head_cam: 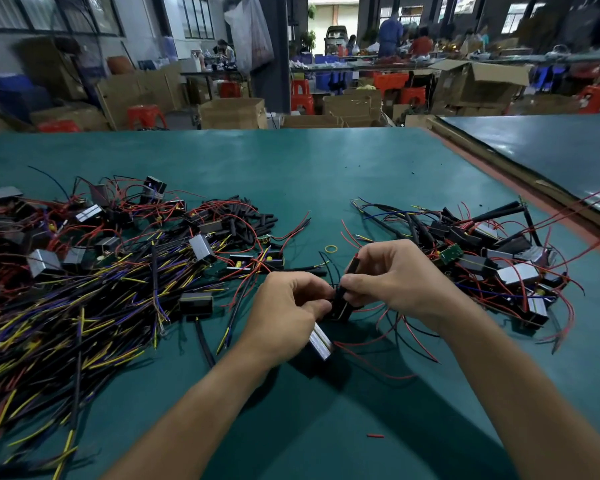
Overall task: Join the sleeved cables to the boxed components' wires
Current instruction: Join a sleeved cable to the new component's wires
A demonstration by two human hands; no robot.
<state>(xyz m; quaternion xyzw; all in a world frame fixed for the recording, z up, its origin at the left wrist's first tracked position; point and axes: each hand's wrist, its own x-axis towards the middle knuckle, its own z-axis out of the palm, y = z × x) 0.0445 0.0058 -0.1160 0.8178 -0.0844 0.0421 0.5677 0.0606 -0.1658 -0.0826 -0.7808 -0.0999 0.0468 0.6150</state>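
Over the green table, my left hand grips a boxed component, whose silver end sticks out below the palm. A second black boxed component sits between both hands' fingertips. My right hand pinches a black sleeved cable right at that box, among thin black wires. Red wires trail from the boxes toward the right. What the fingertips do to the wire ends is hidden.
A big heap of sleeved cables with yellow and purple leads and boxed components fills the left. Loose black sleeves lie behind it. Another pile of components lies on the right. A yellow rubber band and a red scrap lie loose.
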